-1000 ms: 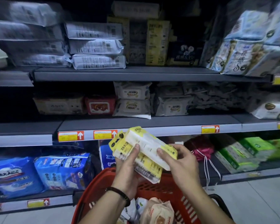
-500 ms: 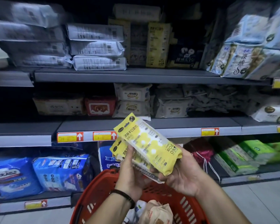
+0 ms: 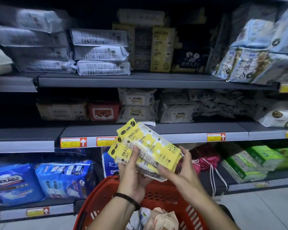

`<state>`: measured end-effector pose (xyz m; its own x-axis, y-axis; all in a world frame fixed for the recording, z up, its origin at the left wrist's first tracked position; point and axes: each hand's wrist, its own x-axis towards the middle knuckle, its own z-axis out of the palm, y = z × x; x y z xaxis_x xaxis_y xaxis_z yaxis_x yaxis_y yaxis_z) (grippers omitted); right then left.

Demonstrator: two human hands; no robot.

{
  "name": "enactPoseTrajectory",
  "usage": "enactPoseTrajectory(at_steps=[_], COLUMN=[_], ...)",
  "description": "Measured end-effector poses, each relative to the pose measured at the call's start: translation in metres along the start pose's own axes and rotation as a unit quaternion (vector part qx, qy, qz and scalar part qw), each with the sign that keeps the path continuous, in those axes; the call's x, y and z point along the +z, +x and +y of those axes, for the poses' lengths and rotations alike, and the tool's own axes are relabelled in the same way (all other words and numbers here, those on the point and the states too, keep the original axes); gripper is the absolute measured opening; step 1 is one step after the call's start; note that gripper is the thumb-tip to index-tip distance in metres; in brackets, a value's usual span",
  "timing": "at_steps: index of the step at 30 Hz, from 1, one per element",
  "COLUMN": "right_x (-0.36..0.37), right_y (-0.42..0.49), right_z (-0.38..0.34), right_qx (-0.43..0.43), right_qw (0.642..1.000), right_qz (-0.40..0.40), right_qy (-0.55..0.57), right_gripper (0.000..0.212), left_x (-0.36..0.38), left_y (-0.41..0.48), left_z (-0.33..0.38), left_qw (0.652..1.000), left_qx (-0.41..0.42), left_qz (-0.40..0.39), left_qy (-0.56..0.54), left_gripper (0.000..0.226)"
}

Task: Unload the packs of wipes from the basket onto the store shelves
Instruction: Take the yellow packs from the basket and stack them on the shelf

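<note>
Both hands hold a stack of yellow-and-white wipe packs [image 3: 150, 143] above the red plastic basket [image 3: 158, 193]. My left hand [image 3: 133, 173] grips the stack from below and the left, thumb on top. My right hand [image 3: 178, 170] supports its right end with the fingers underneath. The stack tilts, with its yellow hang tabs pointing up-left, in front of the middle shelf edge [image 3: 181, 136]. More packs [image 3: 160, 218], beige and white, lie inside the basket, partly hidden by my forearms.
Three dark shelves run across the view. The top shelf [image 3: 140, 80] carries grey packs and yellow boxes. White and red wipe packs [image 3: 105, 110] sit on the middle shelf. Blue packs [image 3: 40, 180] and green packs [image 3: 249, 161] fill the bottom shelf.
The two packs have been brought together into one stack. My right hand has shifted from under the top pack to the stack's right end. The stack has risen slightly toward the middle shelf.
</note>
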<state>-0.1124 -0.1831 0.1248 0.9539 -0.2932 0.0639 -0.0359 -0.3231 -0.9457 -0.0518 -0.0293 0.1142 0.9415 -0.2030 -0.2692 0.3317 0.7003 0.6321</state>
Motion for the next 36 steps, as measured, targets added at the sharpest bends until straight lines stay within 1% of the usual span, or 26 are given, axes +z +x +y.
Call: enactPoseTrajectory(at_steps=[2, 4, 6, 7, 9, 12, 15, 17, 20, 24, 27, 29, 31, 32, 33, 34, 35, 36], right_x=[0.01, 0.016, 0.016, 0.015, 0.008, -0.008, -0.027, -0.036, -0.042, -0.047, -0.054, -0.06, -0.066, -0.068, -0.068, -0.068, -0.068, -0.067], right_y=[-0.006, -0.007, -0.004, -0.004, -0.005, -0.006, 0.004, 0.014, 0.038, 0.085, 0.124, 0.15, 0.175, 0.187, 0.199, 0.211, 0.222, 0.23], right_z=[0.002, 0.002, 0.0, -0.002, -0.013, -0.035, -0.061, -0.078, -0.111, -0.159, -0.19, -0.207, -0.221, -0.226, -0.228, -0.23, -0.23, -0.23], right_qx=[-0.021, -0.038, -0.052, -0.058, -0.068, -0.096, -0.135, -0.163, -0.196, -0.216, -0.208, -0.209, -0.204, -0.194, -0.179, -0.157, -0.131, -0.103], right_qw=[0.999, 0.993, 0.981, 0.977, 0.971, 0.964, 0.963, 0.963, 0.962, 0.951, 0.955, 0.956, 0.959, 0.964, 0.968, 0.97, 0.966, 0.959], right_qz=[0.014, 0.053, 0.084, 0.101, 0.136, 0.18, 0.172, 0.16, 0.163, 0.199, 0.196, 0.198, 0.194, 0.18, 0.159, 0.136, 0.117, 0.105], right_qy=[0.036, 0.098, 0.164, 0.179, 0.183, 0.171, 0.159, 0.14, 0.094, 0.095, 0.077, 0.051, -0.001, -0.032, -0.07, -0.125, -0.188, -0.241], right_gripper=[0.122, 0.11, 0.099, 0.099, 0.101, 0.089, 0.087, 0.091, 0.095, 0.081, 0.076, 0.074, 0.073, 0.072, 0.071, 0.067, 0.061, 0.055], left_x=[0.003, 0.005, 0.007, 0.008, 0.01, 0.013, 0.021, 0.033, 0.062, 0.109, 0.147, 0.171, 0.19, 0.197, 0.202, 0.205, 0.207, 0.207], left_y=[-0.003, -0.008, -0.014, -0.016, -0.015, -0.014, -0.013, -0.014, -0.011, 0.006, 0.024, 0.039, 0.058, 0.067, 0.077, 0.085, 0.092, 0.098], left_z=[0.006, 0.01, 0.016, 0.02, 0.031, 0.058, 0.086, 0.102, 0.125, 0.153, 0.178, 0.192, 0.201, 0.205, 0.208, 0.211, 0.214, 0.215], left_qw=[1.0, 0.998, 0.994, 0.993, 0.988, 0.959, 0.922, 0.893, 0.863, 0.833, 0.794, 0.77, 0.76, 0.758, 0.742, 0.696, 0.628, 0.569], left_qx=[0.003, -0.012, -0.023, -0.021, 0.03, 0.138, 0.212, 0.253, 0.299, 0.36, 0.402, 0.414, 0.407, 0.397, 0.391, 0.389, 0.391, 0.393], left_qz=[-0.023, -0.067, -0.101, -0.115, -0.139, -0.142, -0.133, -0.136, -0.132, -0.088, -0.054, -0.043, -0.033, -0.027, -0.015, 0.01, 0.043, 0.073], left_qy=[-0.003, -0.014, -0.014, -0.003, 0.054, 0.203, 0.296, 0.348, 0.385, 0.41, 0.453, 0.483, 0.505, 0.516, 0.544, 0.604, 0.671, 0.718], left_gripper=[0.075, 0.06, 0.052, 0.049, 0.05, 0.054, 0.075, 0.07, 0.055, 0.052, 0.045, 0.044, 0.042, 0.037, 0.029, 0.023, 0.025, 0.031])
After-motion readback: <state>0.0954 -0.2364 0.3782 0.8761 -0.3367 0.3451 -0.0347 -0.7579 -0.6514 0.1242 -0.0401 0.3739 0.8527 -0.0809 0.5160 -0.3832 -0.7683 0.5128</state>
